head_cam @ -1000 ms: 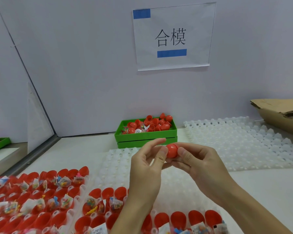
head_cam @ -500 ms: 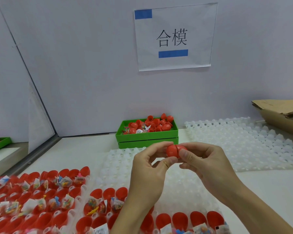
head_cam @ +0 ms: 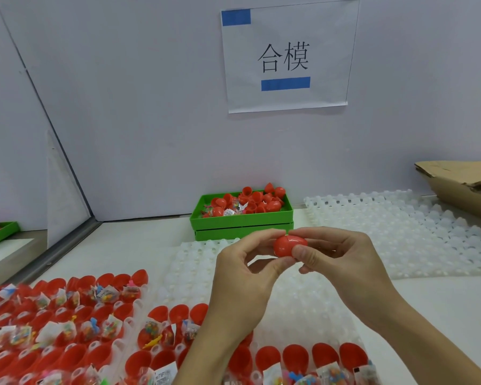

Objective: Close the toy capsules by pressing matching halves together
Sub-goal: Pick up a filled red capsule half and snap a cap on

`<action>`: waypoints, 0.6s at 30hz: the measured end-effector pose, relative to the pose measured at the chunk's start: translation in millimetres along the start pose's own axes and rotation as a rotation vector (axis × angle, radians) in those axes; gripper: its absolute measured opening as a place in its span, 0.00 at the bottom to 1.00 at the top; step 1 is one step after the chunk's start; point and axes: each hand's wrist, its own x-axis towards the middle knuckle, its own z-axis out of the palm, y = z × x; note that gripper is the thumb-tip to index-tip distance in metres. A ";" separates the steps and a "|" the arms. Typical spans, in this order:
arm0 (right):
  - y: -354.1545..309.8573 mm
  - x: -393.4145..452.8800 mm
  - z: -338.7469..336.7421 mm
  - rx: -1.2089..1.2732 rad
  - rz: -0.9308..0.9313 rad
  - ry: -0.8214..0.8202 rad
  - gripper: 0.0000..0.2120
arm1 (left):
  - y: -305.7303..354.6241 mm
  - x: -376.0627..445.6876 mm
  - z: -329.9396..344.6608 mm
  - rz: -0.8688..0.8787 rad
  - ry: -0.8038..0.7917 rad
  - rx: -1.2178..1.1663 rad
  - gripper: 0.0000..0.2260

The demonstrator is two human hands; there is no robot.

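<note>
Now the left hand (head_cam: 242, 276) and right hand (head_cam: 342, 262) pinch one red capsule (head_cam: 289, 246), pressing its halves together; next likely comes dropping it into the green bin (head_cam: 242, 220) at twelve o'clock.

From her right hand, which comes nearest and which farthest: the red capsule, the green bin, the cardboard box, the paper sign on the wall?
From the right hand, in the head view:
1. Red capsule, pinched in its fingertips.
2. Green bin, just behind, slightly left.
3. Cardboard box, far right, at the back.
4. Paper sign, high on the wall.
</note>
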 end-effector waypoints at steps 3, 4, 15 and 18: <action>-0.8 -1.1 -0.8 -0.045 -0.016 -0.017 0.13 | -0.5 1.2 -1.3 -0.013 0.026 0.030 0.17; -0.7 -1.1 -1.3 -0.057 -0.022 -0.014 0.12 | -0.7 1.3 -1.5 -0.017 0.027 0.034 0.18; 4.0 -0.6 0.9 -0.141 -0.050 0.032 0.15 | -3.7 -0.2 1.8 -0.049 0.090 -0.005 0.14; 4.8 -1.8 3.8 -0.145 -0.059 0.033 0.17 | -5.1 0.0 3.5 -0.039 0.122 0.022 0.16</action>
